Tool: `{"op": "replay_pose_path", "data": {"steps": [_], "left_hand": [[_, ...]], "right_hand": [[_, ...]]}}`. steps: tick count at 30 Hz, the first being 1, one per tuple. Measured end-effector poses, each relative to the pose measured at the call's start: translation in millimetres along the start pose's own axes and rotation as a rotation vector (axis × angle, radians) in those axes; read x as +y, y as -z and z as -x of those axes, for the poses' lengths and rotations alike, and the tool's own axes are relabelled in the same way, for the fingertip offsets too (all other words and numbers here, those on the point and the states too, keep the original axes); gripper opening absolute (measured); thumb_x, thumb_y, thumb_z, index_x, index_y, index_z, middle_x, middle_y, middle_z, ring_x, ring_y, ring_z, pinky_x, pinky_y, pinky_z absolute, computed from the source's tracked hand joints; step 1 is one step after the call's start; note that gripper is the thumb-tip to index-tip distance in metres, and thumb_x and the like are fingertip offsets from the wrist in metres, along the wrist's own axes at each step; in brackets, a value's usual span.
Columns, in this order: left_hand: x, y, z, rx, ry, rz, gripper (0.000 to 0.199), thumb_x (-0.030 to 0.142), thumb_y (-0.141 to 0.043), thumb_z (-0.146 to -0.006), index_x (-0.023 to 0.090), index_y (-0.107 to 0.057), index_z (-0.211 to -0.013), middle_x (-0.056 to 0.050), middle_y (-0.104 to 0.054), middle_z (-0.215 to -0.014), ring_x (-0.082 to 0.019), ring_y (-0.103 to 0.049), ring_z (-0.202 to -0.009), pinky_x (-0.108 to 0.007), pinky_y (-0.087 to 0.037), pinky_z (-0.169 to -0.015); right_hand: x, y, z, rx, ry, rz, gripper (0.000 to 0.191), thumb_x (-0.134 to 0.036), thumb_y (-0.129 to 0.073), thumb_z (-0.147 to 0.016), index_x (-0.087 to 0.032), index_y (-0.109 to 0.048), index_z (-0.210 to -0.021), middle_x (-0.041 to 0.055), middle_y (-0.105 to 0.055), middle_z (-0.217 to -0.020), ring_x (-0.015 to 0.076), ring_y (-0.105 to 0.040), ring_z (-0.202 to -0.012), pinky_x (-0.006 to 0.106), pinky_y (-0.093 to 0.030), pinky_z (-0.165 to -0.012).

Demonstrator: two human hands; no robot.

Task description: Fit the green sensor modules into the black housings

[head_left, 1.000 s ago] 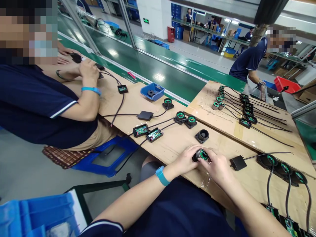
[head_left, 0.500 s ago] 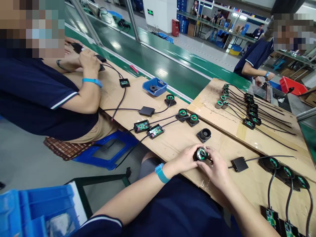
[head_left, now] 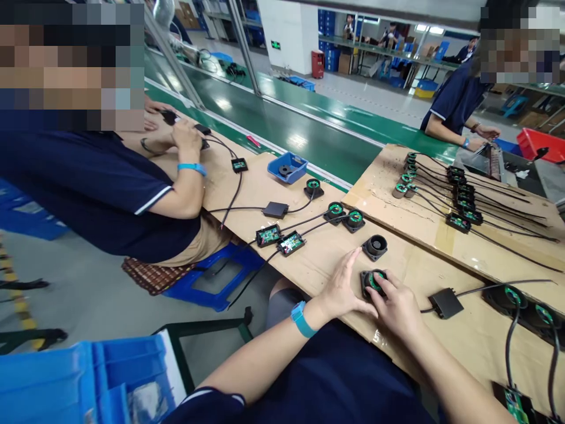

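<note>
Fingers of my right hand (head_left: 399,307) are closed over a round black housing (head_left: 366,284) with a square flange and a green circuit board inside, low on the cardboard before me. Just left of it my left hand (head_left: 341,290) is spread, thumb and fingers apart, with nothing in it. Behind the housing sits a similar black housing (head_left: 375,247) without a green board. To the right of my right hand lies a flat black box (head_left: 446,303) with cables; the cable's near end is hidden by the hand.
Wired housings (head_left: 353,219) and open circuit boxes (head_left: 291,242) lie left of centre. A blue bin (head_left: 288,168) stands behind. Several cabled assemblies (head_left: 459,221) rest on the right cardboard. Co-workers sit at left (head_left: 110,200) and far right (head_left: 454,106).
My left hand has let go of the housing and opened to its left. The housing has come down onto the cardboard, with my right hand still on it. The view has shifted a little.
</note>
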State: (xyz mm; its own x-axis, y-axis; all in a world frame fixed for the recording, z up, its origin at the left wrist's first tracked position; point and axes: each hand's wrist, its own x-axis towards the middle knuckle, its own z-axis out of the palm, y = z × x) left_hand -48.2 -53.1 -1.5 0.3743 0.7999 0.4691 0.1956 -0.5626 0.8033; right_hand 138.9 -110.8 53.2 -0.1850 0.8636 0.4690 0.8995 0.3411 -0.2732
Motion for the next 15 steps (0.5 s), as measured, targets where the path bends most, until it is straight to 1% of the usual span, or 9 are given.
{"op": "replay_pose_path", "data": {"steps": [1, 3, 4, 5, 6, 8, 10, 12, 15], "left_hand": [[-1, -0.1, 0, -0.005, -0.014, -0.014, 0.151, 0.058, -0.094, -0.043, 0.026, -0.002, -0.159, -0.022, -0.031, -0.159, -0.040, -0.032, -0.148, -0.061, -0.033, -0.121], [-3, -0.2, -1, -0.010, -0.030, -0.045, 0.152, 0.060, -0.093, -0.043, 0.025, -0.003, -0.159, -0.023, -0.033, -0.158, -0.040, -0.033, -0.148, -0.061, -0.034, -0.121], [-3, -0.2, -1, -0.005, -0.036, -0.065, 0.151, 0.061, -0.093, -0.044, 0.024, -0.003, -0.159, -0.024, -0.034, -0.157, -0.040, -0.034, -0.147, -0.061, -0.034, -0.120], [-3, -0.3, -1, -0.005, -0.044, -0.092, 0.150, 0.063, -0.092, -0.045, 0.023, -0.003, -0.159, -0.024, -0.034, -0.157, -0.041, -0.034, -0.147, -0.061, -0.035, -0.120], [-3, -0.5, 0, -0.017, -0.057, -0.126, 0.149, 0.064, -0.091, -0.046, 0.022, -0.003, -0.159, -0.025, -0.034, -0.156, -0.041, -0.034, -0.147, -0.061, -0.036, -0.119], [0, -2.0, 4, -0.086, -0.117, -0.209, 0.144, 0.064, -0.089, -0.052, 0.020, -0.003, -0.159, -0.026, -0.036, -0.155, -0.042, -0.036, -0.146, -0.061, -0.038, -0.117], [1, -4.3, 9, -0.175, -0.187, -0.293, 0.130, 0.059, -0.086, -0.065, 0.019, -0.005, -0.160, -0.025, -0.038, -0.154, -0.041, -0.039, -0.144, -0.060, -0.042, -0.114], [0, -7.5, 12, -0.216, -0.214, -0.358, 0.108, 0.051, -0.078, -0.080, 0.020, -0.011, -0.159, -0.024, -0.041, -0.152, -0.039, -0.043, -0.141, -0.058, -0.045, -0.111], [-6, -14.5, 6, -0.199, -0.213, -0.415, 0.080, 0.044, -0.067, -0.091, 0.021, -0.025, -0.155, -0.021, -0.048, -0.148, -0.036, -0.051, -0.135, -0.055, -0.049, -0.106]], "right_hand": [[0, 0, 1, 0.004, -0.004, 0.003, 0.035, -0.039, -0.059, -0.096, -0.014, -0.073, -0.117, 0.0187, -0.068, -0.122, 0.0278, -0.074, -0.095, 0.038, -0.064, -0.081], [1, 0, 2, 0.073, -0.019, -0.006, 0.037, -0.037, -0.064, -0.093, -0.015, -0.070, -0.122, 0.0179, -0.065, -0.129, 0.0278, -0.072, -0.101, 0.037, -0.063, -0.086], [2, -1, 3, 0.106, -0.030, -0.009, 0.036, -0.037, -0.065, -0.092, -0.016, -0.070, -0.121, 0.0178, -0.064, -0.131, 0.0277, -0.072, -0.100, 0.037, -0.063, -0.086], [1, -4, 4, 0.106, -0.040, -0.011, 0.035, -0.036, -0.064, -0.093, -0.015, -0.071, -0.120, 0.0181, -0.064, -0.130, 0.0273, -0.073, -0.097, 0.037, -0.063, -0.084], [0, -8, 4, 0.068, -0.057, -0.009, 0.033, -0.035, -0.061, -0.094, -0.015, -0.071, -0.119, 0.0184, -0.064, -0.128, 0.0267, -0.073, -0.093, 0.037, -0.063, -0.080], [-6, -13, 3, -0.088, -0.124, 0.004, 0.031, -0.031, -0.056, -0.096, -0.015, -0.071, -0.118, 0.0181, -0.065, -0.123, 0.0251, -0.073, -0.087, 0.037, -0.063, -0.077], [-14, -10, -3, -0.275, -0.190, -0.023, 0.032, -0.025, -0.057, -0.094, -0.016, -0.068, -0.123, 0.0165, -0.065, -0.123, 0.0237, -0.071, -0.091, 0.036, -0.060, -0.083], [-16, 6, -12, -0.392, -0.204, -0.096, 0.039, -0.026, -0.063, -0.092, -0.017, -0.063, -0.129, 0.0145, -0.064, -0.124, 0.0229, -0.068, -0.101, 0.034, -0.056, -0.093], [1, 44, -19, -0.434, -0.150, -0.141, 0.045, -0.032, -0.062, -0.093, -0.020, -0.057, -0.136, 0.0129, -0.062, -0.130, 0.0244, -0.059, -0.119, 0.040, -0.045, -0.106]]}}
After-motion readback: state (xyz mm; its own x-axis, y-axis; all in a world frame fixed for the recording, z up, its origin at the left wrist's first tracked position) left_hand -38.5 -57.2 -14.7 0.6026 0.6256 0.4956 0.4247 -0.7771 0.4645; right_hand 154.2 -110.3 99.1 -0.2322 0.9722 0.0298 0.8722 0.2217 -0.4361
